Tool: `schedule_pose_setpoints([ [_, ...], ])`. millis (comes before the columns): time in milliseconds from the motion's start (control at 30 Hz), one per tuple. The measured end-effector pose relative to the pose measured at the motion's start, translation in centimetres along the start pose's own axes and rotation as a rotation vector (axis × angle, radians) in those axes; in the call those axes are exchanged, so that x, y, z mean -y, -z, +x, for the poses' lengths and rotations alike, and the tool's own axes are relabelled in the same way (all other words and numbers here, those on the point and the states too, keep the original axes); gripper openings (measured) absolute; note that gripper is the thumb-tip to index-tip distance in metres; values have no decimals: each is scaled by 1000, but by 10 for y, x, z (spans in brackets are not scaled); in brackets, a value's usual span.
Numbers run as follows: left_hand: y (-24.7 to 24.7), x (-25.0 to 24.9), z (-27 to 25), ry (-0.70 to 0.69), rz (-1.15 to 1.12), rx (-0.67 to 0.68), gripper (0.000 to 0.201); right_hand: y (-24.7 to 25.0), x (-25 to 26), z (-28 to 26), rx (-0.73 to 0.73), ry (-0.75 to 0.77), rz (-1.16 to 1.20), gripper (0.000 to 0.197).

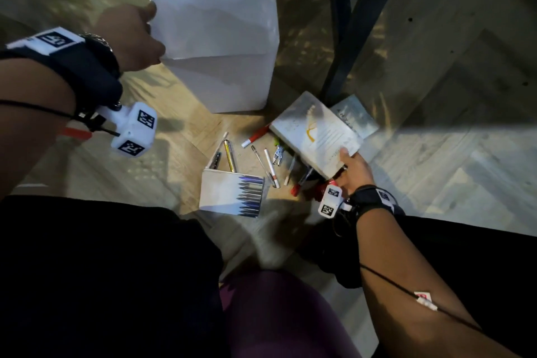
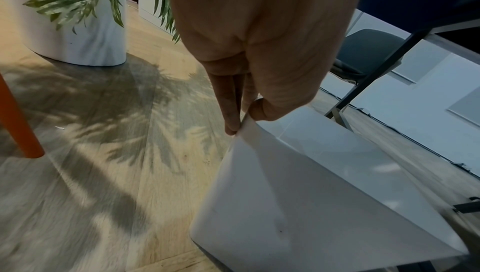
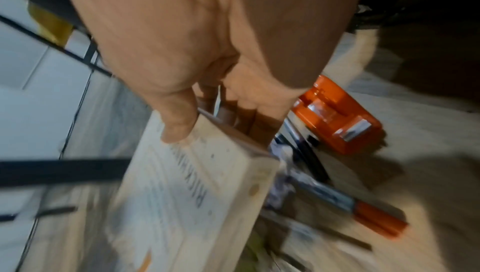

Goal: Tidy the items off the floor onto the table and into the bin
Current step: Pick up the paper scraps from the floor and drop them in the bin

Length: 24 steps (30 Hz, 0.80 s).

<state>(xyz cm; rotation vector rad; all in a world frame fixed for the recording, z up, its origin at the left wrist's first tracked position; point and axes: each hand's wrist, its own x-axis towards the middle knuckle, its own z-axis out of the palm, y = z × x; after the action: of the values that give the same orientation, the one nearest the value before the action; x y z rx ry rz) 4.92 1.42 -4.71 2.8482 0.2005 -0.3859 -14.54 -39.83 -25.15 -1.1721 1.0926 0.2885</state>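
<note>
A white plastic bin (image 1: pixel 226 46) stands on the wooden floor. My left hand (image 1: pixel 130 38) pinches its near left rim (image 2: pixel 246 126), thumb inside and fingers outside. My right hand (image 1: pixel 353 171) grips the near corner of a thick white book (image 1: pixel 316 134), thumb on the cover (image 3: pixel 182 184) and fingers underneath, with that end tilted up off the floor. A second grey book (image 1: pixel 354 119) lies under its far end. Several pens and markers (image 1: pixel 270 166) and a flat pack of pens (image 1: pixel 232 192) lie scattered on the floor between the books and my knees.
An orange tape dispenser (image 3: pixel 337 116) sits by my right hand, with an orange-capped marker (image 3: pixel 374 217) close by. A black table leg (image 1: pixel 343 38) rises just behind the books. A white planter with palm leaves (image 2: pixel 72 30) and an orange leg (image 2: pixel 18 124) stand to the left.
</note>
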Motion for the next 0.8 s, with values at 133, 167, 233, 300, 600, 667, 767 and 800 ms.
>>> schedule_pose_setpoints([
  [133,-1,-4,0,-1,17,6,80,-46,-29,-23,232,-33,-94,22],
  [167,-1,-4,0,-7,35,5,80,-60,-38,-29,268,-42,-188,20],
  [233,-1,-4,0,-16,49,-5,78,-83,-62,-33,297,-50,-358,17],
  [300,-2,-3,-1,-15,34,-7,78,-97,-90,-22,332,-61,-498,10],
  [600,-1,-9,-4,-18,27,5,86,-55,-40,-18,-316,191,-790,22],
  [667,0,-13,-9,-28,15,9,90,-43,-30,-10,-264,126,-861,27],
  [767,0,-14,-11,-32,-17,12,86,-37,-23,3,-248,88,-845,28],
  [800,-1,-12,-10,-25,-34,16,83,-37,-19,5,-298,104,-771,28],
])
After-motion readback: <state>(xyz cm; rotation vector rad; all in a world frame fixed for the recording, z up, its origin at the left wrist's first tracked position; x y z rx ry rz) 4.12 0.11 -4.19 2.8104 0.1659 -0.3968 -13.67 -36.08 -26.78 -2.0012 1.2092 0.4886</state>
